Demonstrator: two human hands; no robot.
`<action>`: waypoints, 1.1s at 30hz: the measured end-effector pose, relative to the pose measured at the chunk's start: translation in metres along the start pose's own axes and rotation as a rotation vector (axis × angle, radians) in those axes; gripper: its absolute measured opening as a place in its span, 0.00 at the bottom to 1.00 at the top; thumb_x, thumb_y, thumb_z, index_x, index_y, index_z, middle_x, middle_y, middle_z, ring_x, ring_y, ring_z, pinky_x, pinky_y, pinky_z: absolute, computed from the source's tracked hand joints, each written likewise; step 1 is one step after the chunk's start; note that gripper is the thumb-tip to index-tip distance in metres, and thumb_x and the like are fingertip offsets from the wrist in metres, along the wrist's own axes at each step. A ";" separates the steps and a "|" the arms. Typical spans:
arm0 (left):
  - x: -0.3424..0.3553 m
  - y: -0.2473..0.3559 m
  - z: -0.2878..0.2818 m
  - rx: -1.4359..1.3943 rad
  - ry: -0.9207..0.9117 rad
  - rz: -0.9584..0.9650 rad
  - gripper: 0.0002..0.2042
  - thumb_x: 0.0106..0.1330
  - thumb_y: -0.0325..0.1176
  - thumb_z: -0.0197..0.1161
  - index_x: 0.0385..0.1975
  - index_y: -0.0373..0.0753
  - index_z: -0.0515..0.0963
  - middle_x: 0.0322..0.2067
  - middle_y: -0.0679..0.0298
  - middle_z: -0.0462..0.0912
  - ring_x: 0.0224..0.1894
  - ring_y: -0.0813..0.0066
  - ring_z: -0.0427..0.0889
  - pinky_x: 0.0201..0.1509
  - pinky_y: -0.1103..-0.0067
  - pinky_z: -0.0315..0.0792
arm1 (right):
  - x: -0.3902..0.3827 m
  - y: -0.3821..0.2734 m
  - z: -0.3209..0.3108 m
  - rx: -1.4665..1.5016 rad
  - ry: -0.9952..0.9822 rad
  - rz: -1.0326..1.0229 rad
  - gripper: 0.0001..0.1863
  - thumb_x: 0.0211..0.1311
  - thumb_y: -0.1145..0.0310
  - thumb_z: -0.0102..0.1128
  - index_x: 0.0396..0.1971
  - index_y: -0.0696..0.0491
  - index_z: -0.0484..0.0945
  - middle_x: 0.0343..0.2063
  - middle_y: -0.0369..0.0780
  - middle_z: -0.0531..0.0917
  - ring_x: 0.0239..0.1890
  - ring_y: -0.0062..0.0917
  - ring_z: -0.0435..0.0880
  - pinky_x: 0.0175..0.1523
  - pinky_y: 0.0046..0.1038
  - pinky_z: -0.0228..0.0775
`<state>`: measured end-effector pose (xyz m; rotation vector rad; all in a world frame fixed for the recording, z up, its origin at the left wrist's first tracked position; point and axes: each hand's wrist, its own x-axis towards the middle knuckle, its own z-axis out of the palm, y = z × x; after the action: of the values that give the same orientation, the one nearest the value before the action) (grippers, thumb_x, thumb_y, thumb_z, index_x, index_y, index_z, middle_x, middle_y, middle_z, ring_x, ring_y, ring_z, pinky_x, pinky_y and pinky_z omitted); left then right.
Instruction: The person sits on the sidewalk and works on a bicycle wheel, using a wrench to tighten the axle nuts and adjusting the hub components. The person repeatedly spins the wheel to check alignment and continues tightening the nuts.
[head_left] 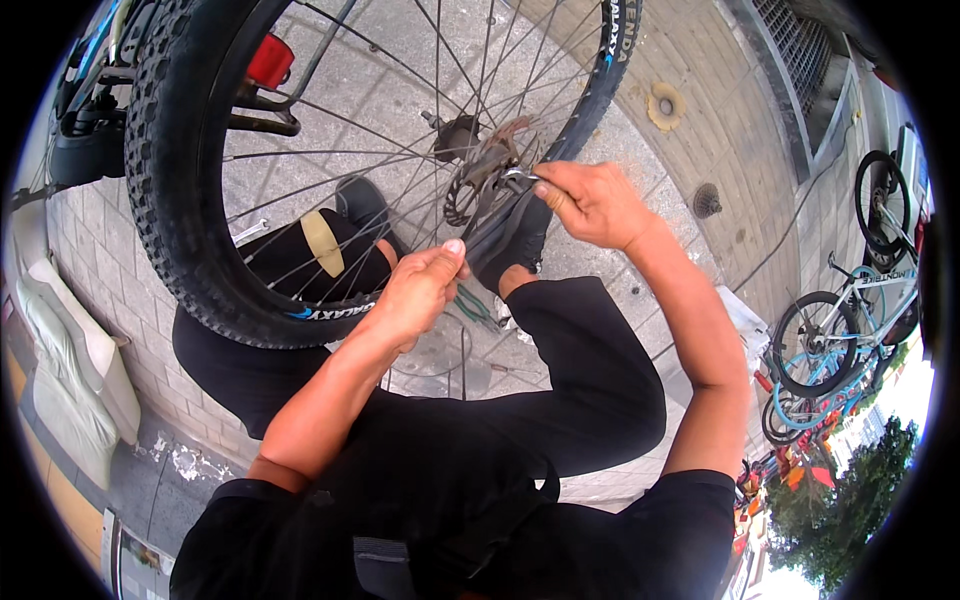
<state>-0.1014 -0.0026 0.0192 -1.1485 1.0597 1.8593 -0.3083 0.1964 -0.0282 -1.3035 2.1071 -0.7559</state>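
Note:
A bicycle wheel point(170, 180) with a knobbly black tyre stands before me, and its spokes run in to a dark hub point(458, 138) with a disc brake rotor point(458, 195). My right hand point(597, 205) is closed, thumb and fingers pinching a small silver wrench point(522, 174) whose head meets the axle end beside the rotor. Close to it, a dark tube point(490, 232) slants down toward my left hand point(420, 290). That hand is also closed, its thumb pressed along the tube's lower end. Its curled fingers are partly hidden.
Green-handled pliers point(476, 306) lie on the paving between my feet. Another silver wrench point(250, 232) rests left of my knee. A red part point(270, 62) sits behind the tyre. At the far right stand parked bicycles point(820, 340), with a floor drain point(707, 200) nearer.

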 end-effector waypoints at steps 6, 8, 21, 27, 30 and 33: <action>0.001 0.006 -0.009 -0.019 -0.021 -0.051 0.21 0.80 0.54 0.48 0.33 0.42 0.71 0.16 0.78 0.57 0.15 0.90 0.49 0.16 0.84 0.43 | -0.010 -0.001 0.024 0.228 0.052 0.147 0.12 0.72 0.63 0.60 0.47 0.54 0.81 0.29 0.46 0.83 0.29 0.44 0.83 0.34 0.36 0.75; -0.003 0.019 -0.010 0.009 -0.022 -0.059 0.21 0.80 0.52 0.48 0.33 0.40 0.71 0.15 0.78 0.57 0.14 0.90 0.48 0.15 0.83 0.42 | -0.011 0.000 0.025 0.238 0.051 0.153 0.12 0.73 0.63 0.59 0.46 0.54 0.81 0.27 0.46 0.82 0.28 0.43 0.82 0.34 0.36 0.74; -0.004 0.024 -0.010 -0.004 -0.033 -0.107 0.22 0.78 0.55 0.50 0.33 0.40 0.72 0.17 0.78 0.59 0.16 0.88 0.51 0.17 0.82 0.45 | -0.026 -0.005 0.067 0.567 0.191 0.315 0.14 0.77 0.60 0.56 0.47 0.56 0.80 0.24 0.38 0.77 0.27 0.21 0.73 0.35 0.27 0.70; -0.003 0.019 -0.004 -0.038 0.026 -0.098 0.21 0.79 0.53 0.49 0.31 0.42 0.71 0.15 0.78 0.57 0.13 0.89 0.48 0.14 0.84 0.42 | -0.029 -0.022 0.101 1.039 0.296 0.467 0.16 0.78 0.59 0.55 0.43 0.58 0.81 0.24 0.31 0.76 0.26 0.15 0.70 0.34 0.21 0.66; -0.002 0.023 -0.010 0.013 0.014 -0.091 0.21 0.79 0.53 0.50 0.32 0.42 0.71 0.15 0.78 0.57 0.13 0.89 0.49 0.14 0.84 0.42 | -0.029 -0.029 0.100 1.215 0.258 0.565 0.15 0.78 0.59 0.55 0.41 0.57 0.81 0.23 0.29 0.73 0.26 0.11 0.66 0.31 0.18 0.60; -0.002 0.021 -0.008 -0.017 0.022 -0.103 0.21 0.79 0.54 0.50 0.32 0.42 0.71 0.16 0.78 0.58 0.13 0.90 0.49 0.14 0.84 0.43 | -0.029 -0.035 0.108 1.324 0.281 0.616 0.17 0.78 0.58 0.55 0.41 0.58 0.81 0.23 0.29 0.75 0.26 0.13 0.69 0.31 0.21 0.64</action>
<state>-0.1161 -0.0187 0.0253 -1.2132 0.9797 1.7830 -0.2004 0.1905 -0.0741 0.1537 1.4148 -1.6265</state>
